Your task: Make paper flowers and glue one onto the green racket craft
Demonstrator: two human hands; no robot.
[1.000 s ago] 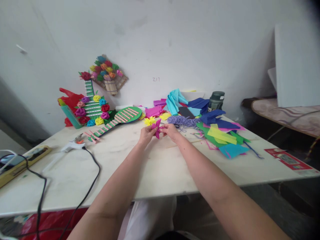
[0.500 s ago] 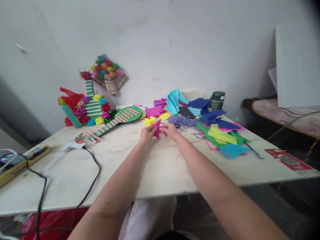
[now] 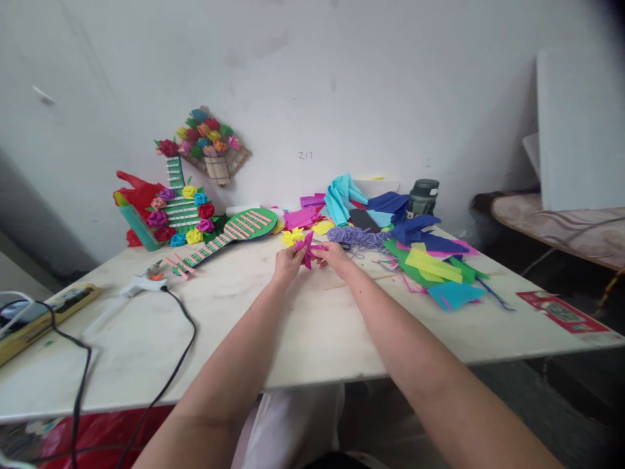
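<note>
A magenta paper flower (image 3: pixel 308 250) with pointed petals is held up between my two hands, over the middle of the table. My left hand (image 3: pixel 288 264) pinches it from the left side. On the other side, my right hand (image 3: pixel 334 256) grips a petal edge between thumb and fingers. Just behind the flower lies a yellow paper flower (image 3: pixel 293 236). A tangle of purple yarn (image 3: pixel 359 238) rests beyond my right hand. Left of my hands is a green guitar-shaped piece (image 3: pixel 250 225) with pink strips across it.
A glue gun (image 3: pixel 144 281) with a black cord lies at left, near a power strip (image 3: pixel 49 319). Coloured paper sheets (image 3: pixel 434 264) spread at right, before a dark bottle (image 3: pixel 424 197). A flower-trimmed guitar piece (image 3: pixel 183 212) leans on the wall.
Almost nothing differs. Both hands keep their hold on the magenta flower, with only a slight shift of the fingers.
</note>
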